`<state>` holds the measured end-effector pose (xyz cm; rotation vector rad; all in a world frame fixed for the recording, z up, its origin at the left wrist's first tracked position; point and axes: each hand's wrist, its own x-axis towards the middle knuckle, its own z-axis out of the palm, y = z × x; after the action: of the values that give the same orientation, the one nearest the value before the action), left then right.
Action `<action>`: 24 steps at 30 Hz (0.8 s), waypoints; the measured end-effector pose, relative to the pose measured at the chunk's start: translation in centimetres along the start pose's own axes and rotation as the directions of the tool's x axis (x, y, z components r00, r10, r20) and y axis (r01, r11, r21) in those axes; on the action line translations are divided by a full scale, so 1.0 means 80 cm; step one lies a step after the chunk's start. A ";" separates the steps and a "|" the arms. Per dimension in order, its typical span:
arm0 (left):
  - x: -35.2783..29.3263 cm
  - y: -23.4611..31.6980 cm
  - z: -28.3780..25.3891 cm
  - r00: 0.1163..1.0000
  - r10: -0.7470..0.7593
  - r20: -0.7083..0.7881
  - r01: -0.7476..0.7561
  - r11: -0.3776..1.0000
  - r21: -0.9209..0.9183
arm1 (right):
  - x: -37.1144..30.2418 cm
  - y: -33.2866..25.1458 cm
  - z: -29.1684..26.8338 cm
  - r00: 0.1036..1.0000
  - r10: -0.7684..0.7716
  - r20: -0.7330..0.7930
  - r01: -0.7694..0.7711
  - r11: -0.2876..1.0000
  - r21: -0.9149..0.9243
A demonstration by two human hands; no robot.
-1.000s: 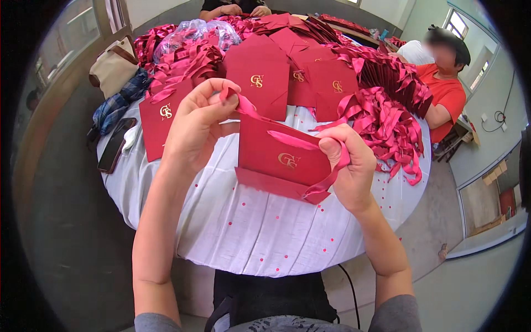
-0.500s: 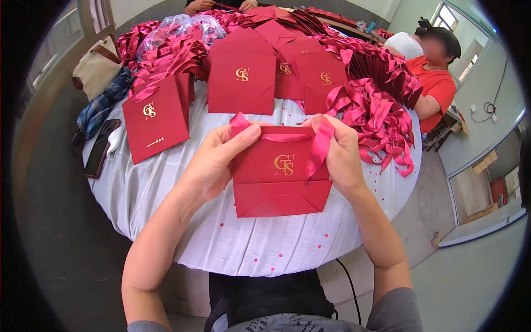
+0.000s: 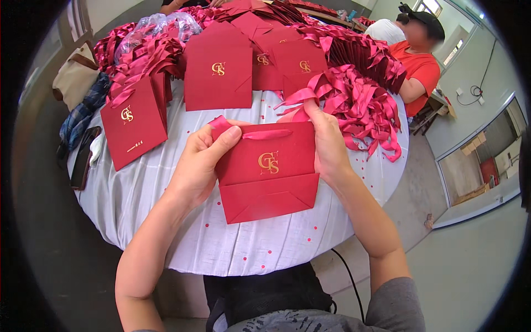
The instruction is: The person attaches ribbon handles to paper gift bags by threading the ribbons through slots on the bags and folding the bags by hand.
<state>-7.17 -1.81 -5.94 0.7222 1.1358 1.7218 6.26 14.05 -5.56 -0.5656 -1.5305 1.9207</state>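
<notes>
A flat red paper gift bag (image 3: 268, 193) with a gold emblem and folded-up bottom is held above the table in front of me. My left hand (image 3: 207, 155) grips its upper left corner, thumb in front, with a pink ribbon end rising beside the thumb. Along the bag's top runs a pink ribbon handle (image 3: 268, 134). My right hand (image 3: 331, 141) is closed at the upper right corner, pinching a ribbon (image 3: 301, 114) at its fingertips; the palm side rests by the bag's right edge. Behind that hand lies a heap of loose pink ribbons (image 3: 368, 105).
A white-clothed round table (image 3: 188, 249) carries stacked red bags (image 3: 218, 83) and another leaning stack (image 3: 134, 124) at left. A phone (image 3: 84, 160), plaid cloth (image 3: 83, 116) and beige bag (image 3: 77, 77) lie at the left edge. A co-worker in red (image 3: 417, 72) sits right.
The ribbon at my right hand hung down over the bag's front; now it is lifted back toward the heap behind. My view has shifted slightly right, and the bag is tilted a little.
</notes>
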 end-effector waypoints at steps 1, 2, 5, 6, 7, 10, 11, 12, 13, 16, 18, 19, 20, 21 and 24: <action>0.001 0.000 0.001 1.000 -0.006 0.012 0.006 1.000 -0.001 | 0.001 0.000 -0.001 1.000 0.010 -0.010 -0.010 1.000 0.013; 0.002 0.001 0.001 1.000 -0.012 0.025 0.012 1.000 -0.002 | 0.002 0.000 -0.001 1.000 0.019 -0.020 -0.019 0.999 0.026; 0.002 -0.001 0.000 0.999 -0.016 0.032 0.016 1.000 -0.020 | 0.002 -0.001 -0.001 0.998 0.056 -0.003 -0.056 0.998 0.026; 0.002 -0.002 -0.001 0.999 -0.018 0.031 0.019 1.000 -0.023 | 0.007 0.002 -0.006 0.998 0.060 -0.005 -0.059 0.998 0.025; 0.002 -0.002 -0.002 1.000 -0.016 0.015 0.016 1.000 -0.011 | 0.015 0.008 -0.014 0.999 0.026 -0.030 -0.027 0.998 -0.048; 0.004 -0.001 -0.008 0.999 -0.047 0.000 0.047 0.999 -0.017 | 0.022 -0.010 -0.032 1.000 0.019 -0.018 -0.023 0.970 -0.241; 0.005 -0.002 -0.009 0.997 -0.074 -0.005 0.074 0.997 -0.032 | 0.027 -0.013 -0.037 0.988 -0.123 -0.095 0.027 0.737 -0.675; 0.005 -0.003 -0.009 0.997 -0.076 -0.008 0.076 0.996 -0.037 | 0.029 -0.014 -0.040 0.955 -0.283 -0.091 0.005 0.322 -0.947; 0.004 -0.004 -0.007 0.996 -0.081 -0.028 0.080 0.996 -0.032 | 0.021 -0.006 -0.036 0.865 -0.499 -0.052 0.161 0.374 -0.913; 0.005 -0.004 -0.009 0.994 -0.088 -0.057 0.086 0.996 -0.034 | 0.002 -0.019 -0.017 0.819 -0.573 -0.001 0.310 0.444 -0.841; 0.004 -0.003 -0.009 0.993 -0.104 -0.058 0.102 0.994 -0.040 | -0.004 -0.011 -0.007 0.789 -0.566 0.238 0.570 0.531 -0.627; 0.002 0.000 -0.009 0.992 -0.117 -0.046 0.115 0.992 -0.045 | -0.005 -0.008 0.000 0.760 -0.548 0.348 0.629 0.488 -0.605; 0.003 0.001 -0.007 0.991 -0.132 -0.026 0.130 0.990 -0.054 | -0.005 -0.003 0.002 0.736 -0.528 0.423 0.662 0.432 -0.613; 0.002 0.001 -0.004 0.990 -0.140 -0.022 0.138 0.989 -0.057 | -0.005 0.001 0.003 0.709 -0.502 0.495 0.694 0.375 -0.614; 0.001 0.000 0.000 0.996 -0.090 0.014 0.090 0.996 0.001 | -0.006 0.002 0.001 0.736 -0.433 0.520 0.668 0.343 -0.660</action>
<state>-7.20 -1.70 -5.94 0.6726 1.1415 1.6392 6.52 13.65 -5.73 -0.0652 -2.4017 0.6405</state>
